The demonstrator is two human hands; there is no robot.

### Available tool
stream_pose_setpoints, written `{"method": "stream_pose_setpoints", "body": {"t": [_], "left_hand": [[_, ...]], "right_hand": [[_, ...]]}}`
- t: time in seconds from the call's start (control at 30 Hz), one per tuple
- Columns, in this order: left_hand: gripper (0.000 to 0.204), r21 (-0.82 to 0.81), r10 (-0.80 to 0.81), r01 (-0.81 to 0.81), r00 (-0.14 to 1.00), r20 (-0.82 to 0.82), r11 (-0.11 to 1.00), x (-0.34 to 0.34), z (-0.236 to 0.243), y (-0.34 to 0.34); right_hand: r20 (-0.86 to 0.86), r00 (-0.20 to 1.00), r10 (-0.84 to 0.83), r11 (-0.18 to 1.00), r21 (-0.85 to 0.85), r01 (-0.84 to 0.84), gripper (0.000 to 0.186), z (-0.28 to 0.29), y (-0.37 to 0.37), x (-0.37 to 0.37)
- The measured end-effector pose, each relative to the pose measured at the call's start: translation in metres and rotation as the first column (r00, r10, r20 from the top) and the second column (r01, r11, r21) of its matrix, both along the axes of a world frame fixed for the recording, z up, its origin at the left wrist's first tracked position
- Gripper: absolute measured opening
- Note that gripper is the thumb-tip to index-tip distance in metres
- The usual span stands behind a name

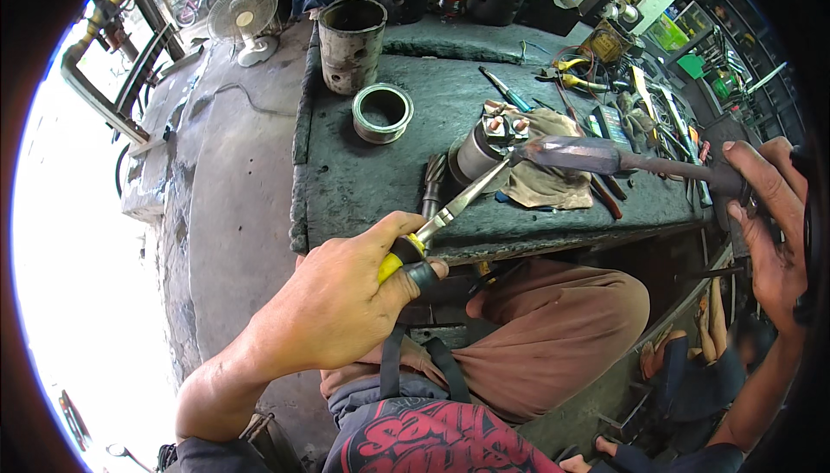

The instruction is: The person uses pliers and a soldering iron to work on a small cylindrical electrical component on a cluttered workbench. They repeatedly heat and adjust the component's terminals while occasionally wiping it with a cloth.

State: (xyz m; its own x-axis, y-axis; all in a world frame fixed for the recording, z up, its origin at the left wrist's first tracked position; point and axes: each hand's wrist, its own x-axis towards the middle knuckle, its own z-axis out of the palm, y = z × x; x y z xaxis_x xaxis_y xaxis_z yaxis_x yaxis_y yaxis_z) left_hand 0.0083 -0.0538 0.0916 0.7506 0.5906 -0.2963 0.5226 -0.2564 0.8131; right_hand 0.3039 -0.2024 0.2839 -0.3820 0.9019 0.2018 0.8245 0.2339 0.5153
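My left hand (pixel 333 296) is closed around long-nose pliers (pixel 458 203) with yellow and black handles. The plier jaws reach the top of a metal cylinder with copper studs (pixel 475 155), which looks like a starter solenoid. My right hand (pixel 774 222) grips the far end of a heavy soldering iron (pixel 575 153), its thick dark head pointing left. The iron's tip meets the plier tips beside the studs; what lies between them is too small to tell. Behind and under the iron lies a crumpled tan rag (pixel 553 183). A dark fluted bit (pixel 434 181) stands just left of the cylinder.
On the dark workbench (pixel 346 205) stand a rusty cylinder sleeve (pixel 350 45) and a metal ring (pixel 382 114). Yellow-handled pliers (pixel 575 81), a teal-handled tool (pixel 510 92) and red-handled pliers (pixel 605 196) lie around. A fan (pixel 244 19) stands back left; another person (pixel 692 378) sits lower right.
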Motion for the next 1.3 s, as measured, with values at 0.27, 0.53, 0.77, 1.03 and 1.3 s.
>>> {"method": "stream_pose_setpoints", "body": {"t": [0.27, 0.53, 0.77, 1.03, 1.3], "left_hand": [[0.043, -0.013, 0.025, -0.025, 1.000, -0.008, 1.000, -0.004, 0.001, -0.002], [0.047, -0.062, 0.066, -0.060, 0.993, 0.099, 0.996, -0.023, -0.009, -0.004], [0.045, -0.169, 0.167, -0.149, 0.981, 0.096, 0.974, -0.034, -0.013, -0.004], [0.047, -0.221, 0.224, -0.200, 0.971, 0.087, 0.954, -0.040, -0.017, -0.004], [0.045, -0.194, 0.209, -0.182, 0.969, 0.130, 0.964, -0.041, -0.026, -0.006]], "right_hand": [[0.145, 0.989, 0.016, 0.999, -0.031, -0.011, 0.049, 0.000, 0.008, -0.011], [0.160, 0.986, 0.040, 0.999, -0.019, -0.038, 0.048, 0.000, 0.007, -0.007], [0.153, 0.988, 0.019, 1.000, 0.015, -0.021, 0.047, 0.001, -0.008, 0.011], [0.157, 0.987, 0.034, 0.997, 0.060, -0.044, 0.045, -0.007, 0.014, -0.018], [0.190, 0.978, 0.089, 0.991, 0.077, -0.105, 0.045, -0.009, 0.020, -0.021]]}}
